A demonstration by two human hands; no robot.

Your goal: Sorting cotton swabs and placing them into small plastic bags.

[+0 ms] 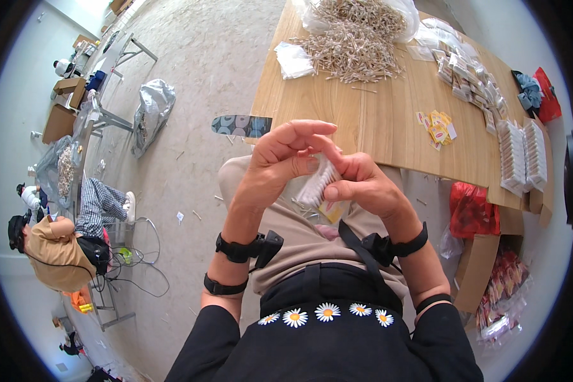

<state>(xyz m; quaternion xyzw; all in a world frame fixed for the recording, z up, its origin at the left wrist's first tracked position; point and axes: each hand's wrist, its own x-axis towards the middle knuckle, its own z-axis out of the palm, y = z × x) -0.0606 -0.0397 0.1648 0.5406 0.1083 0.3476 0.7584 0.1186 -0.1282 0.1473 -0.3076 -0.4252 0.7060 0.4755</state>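
Observation:
Above my lap, both hands meet at a small clear pack of cotton swabs (319, 184) with a yellow card (332, 210) at its lower end. My right hand (370, 184) grips the pack's right side between thumb and fingers. At its upper end, my left hand (283, 156) is closed, with curled fingers and the thumb against the pack. The swabs lie side by side inside, tilted; the fingers partly hide the top of the pack. Beyond the hands, a heap of loose cotton swabs (356, 48) covers the far part of the wooden table (363, 127).
Yellow and white cards (438, 129) lie on the table's right side. Filled packs (468, 79) are piled behind them, and stacked rows of packs (522, 156) stand at the right edge. A cardboard box (477, 267) sits below. At left, another person (63, 251) sits at a bench.

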